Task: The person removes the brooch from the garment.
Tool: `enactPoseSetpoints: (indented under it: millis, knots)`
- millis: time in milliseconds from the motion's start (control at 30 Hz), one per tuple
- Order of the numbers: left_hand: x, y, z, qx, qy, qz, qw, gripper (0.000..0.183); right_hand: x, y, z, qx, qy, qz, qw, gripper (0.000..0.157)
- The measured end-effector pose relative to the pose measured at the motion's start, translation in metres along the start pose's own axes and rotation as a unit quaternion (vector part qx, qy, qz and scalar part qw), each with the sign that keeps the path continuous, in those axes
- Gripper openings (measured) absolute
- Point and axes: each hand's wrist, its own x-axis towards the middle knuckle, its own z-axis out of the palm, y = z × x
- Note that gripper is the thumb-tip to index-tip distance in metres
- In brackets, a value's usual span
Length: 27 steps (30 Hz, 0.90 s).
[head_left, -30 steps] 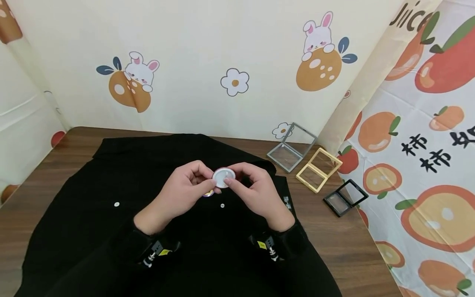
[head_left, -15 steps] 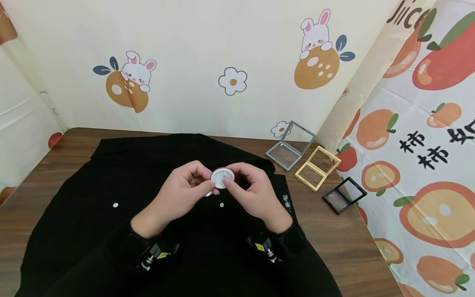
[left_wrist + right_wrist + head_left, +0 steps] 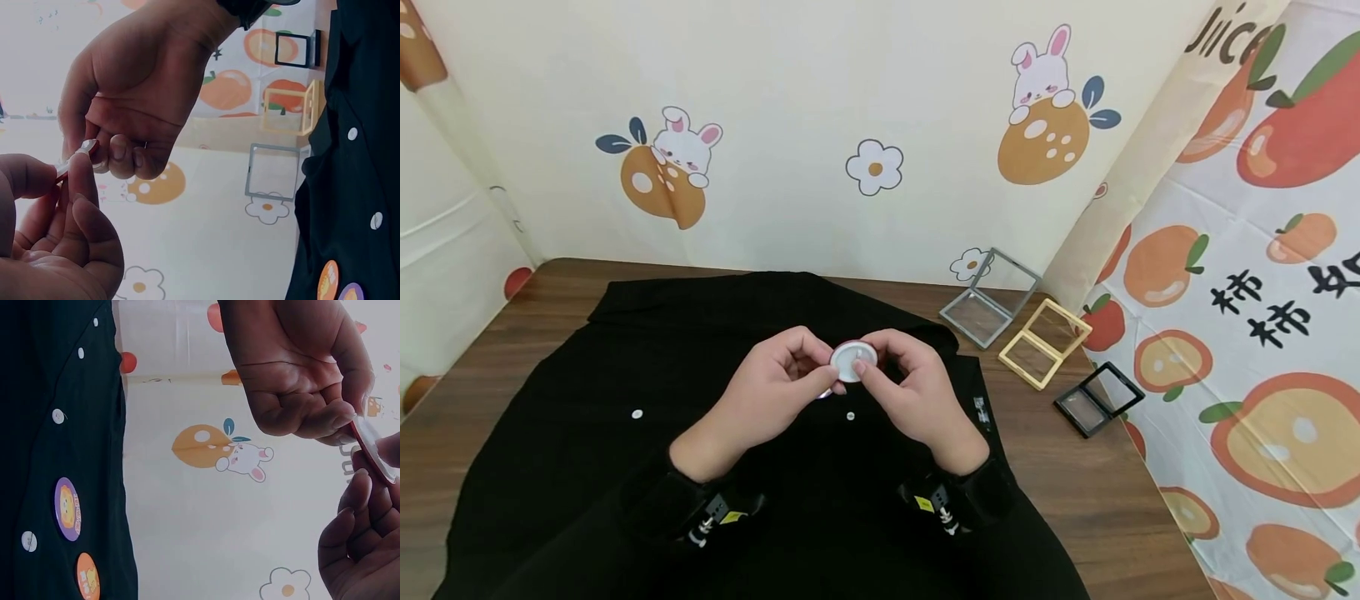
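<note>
A round pin badge (image 3: 847,362) is held up over the black shirt (image 3: 565,375), its white back facing the head camera. Its red edge (image 3: 364,445) shows in the right wrist view. My left hand (image 3: 775,383) pinches the badge's left rim between thumb and fingers. On the other side my right hand (image 3: 917,387) grips the rim, its thumb lying across the back and partly covering it. Pinned to the shirt are a purple badge (image 3: 67,509) and an orange badge (image 3: 88,576); the hands mostly hide them in the head view.
Three open hinged frames stand at the right of the wooden table (image 3: 1120,500): a grey frame (image 3: 976,317), a yellow frame (image 3: 1030,360) and a black frame (image 3: 1084,411). White buttons (image 3: 637,414) dot the shirt. Printed cloth walls enclose the back and sides.
Both hands keep hold of the badge in nearly the same spot, with only slight shifts. The head view sways a little; the frames on the table stay put.
</note>
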Motion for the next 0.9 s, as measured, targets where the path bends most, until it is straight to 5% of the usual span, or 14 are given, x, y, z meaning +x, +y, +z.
enactPoseSetpoints:
  millis: [900]
  knots:
    - [0.0017, -0.0017, 0.0014, -0.005, 0.012, -0.015, 0.9998, 0.005, -0.0004, 0.0063, 0.0044, 0.012, 0.004, -0.004, 1.000, 0.010]
